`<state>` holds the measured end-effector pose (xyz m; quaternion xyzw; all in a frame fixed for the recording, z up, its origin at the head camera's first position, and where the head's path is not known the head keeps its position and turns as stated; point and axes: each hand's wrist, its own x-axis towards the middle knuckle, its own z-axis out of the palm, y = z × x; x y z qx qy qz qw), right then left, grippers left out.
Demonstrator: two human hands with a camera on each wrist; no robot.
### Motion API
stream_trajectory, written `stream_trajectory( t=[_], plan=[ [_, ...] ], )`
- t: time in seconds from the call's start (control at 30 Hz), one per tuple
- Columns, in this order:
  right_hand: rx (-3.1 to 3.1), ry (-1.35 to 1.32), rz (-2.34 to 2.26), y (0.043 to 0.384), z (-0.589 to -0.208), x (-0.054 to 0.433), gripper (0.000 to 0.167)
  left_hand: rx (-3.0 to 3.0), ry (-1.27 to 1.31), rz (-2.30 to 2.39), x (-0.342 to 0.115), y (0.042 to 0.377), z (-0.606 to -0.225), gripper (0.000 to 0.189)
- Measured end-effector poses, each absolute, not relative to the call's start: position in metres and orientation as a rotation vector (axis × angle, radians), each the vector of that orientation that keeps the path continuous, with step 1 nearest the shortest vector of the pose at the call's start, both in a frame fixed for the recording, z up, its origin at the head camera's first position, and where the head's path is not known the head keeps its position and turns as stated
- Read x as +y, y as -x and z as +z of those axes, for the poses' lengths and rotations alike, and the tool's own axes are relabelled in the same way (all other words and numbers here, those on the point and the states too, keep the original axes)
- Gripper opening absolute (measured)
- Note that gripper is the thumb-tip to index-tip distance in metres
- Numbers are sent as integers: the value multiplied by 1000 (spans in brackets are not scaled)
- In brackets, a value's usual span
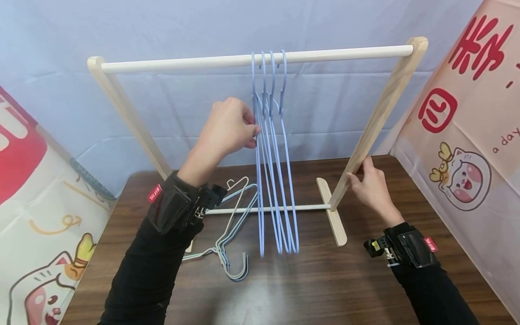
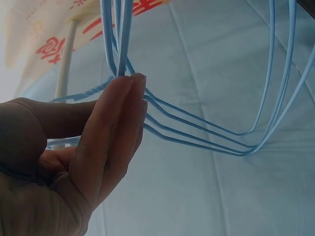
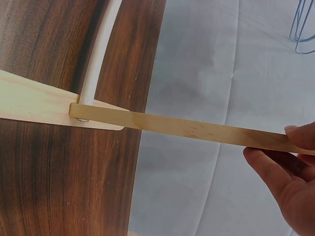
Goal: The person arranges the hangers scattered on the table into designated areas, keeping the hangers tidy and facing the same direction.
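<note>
Several light-blue hangers (image 1: 285, 74) hang by their hooks side by side on the top bar (image 1: 183, 62) of a wooden rack. My left hand (image 1: 231, 126) pinches the leftmost hanger (image 1: 253, 76) just below its neck, between thumb and fingertips. In the left wrist view, blue hanger wires (image 2: 124, 44) run up from the fingertips, and others pass behind them. Over on the right, my right hand (image 1: 371, 187) grips the lower part of the rack's slanted side post (image 1: 379, 115), thumb on one side and fingers on the other.
More hangers (image 1: 221, 243), pale and blue-grey, lie in a pile on the brown table (image 1: 292, 289), partly behind my left forearm. The rack's right foot (image 1: 335, 225) and lower bar (image 1: 308, 207) stand close by. A pale cloth backdrop (image 1: 195, 27) hangs behind.
</note>
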<state>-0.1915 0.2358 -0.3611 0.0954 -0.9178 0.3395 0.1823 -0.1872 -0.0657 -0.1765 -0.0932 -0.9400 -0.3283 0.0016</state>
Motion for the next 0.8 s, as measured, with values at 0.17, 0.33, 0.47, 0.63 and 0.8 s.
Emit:
stream_trajectory(
  t=[0.17, 0.33, 0.47, 0.63, 0.8],
  plan=[
    [-2588, -269, 960, 192, -361, 236, 40, -2962, 287, -1040, -66, 187, -176, 16],
    [-2594, -260, 956, 193, -362, 235, 39, -2967, 292, -1065, -69, 185, -175, 16],
    [-2598, -255, 962, 193, -361, 235, 40, -2969, 287, -1033, -74, 182, -176, 19],
    [-2601, -246, 963, 193, -362, 235, 40, -2982, 289, -951, -78, 180, -180, 22],
    [-2598, -250, 963, 193, -363, 236, 40, -2996, 303, -864, -82, 181, -185, 21]
  ],
)
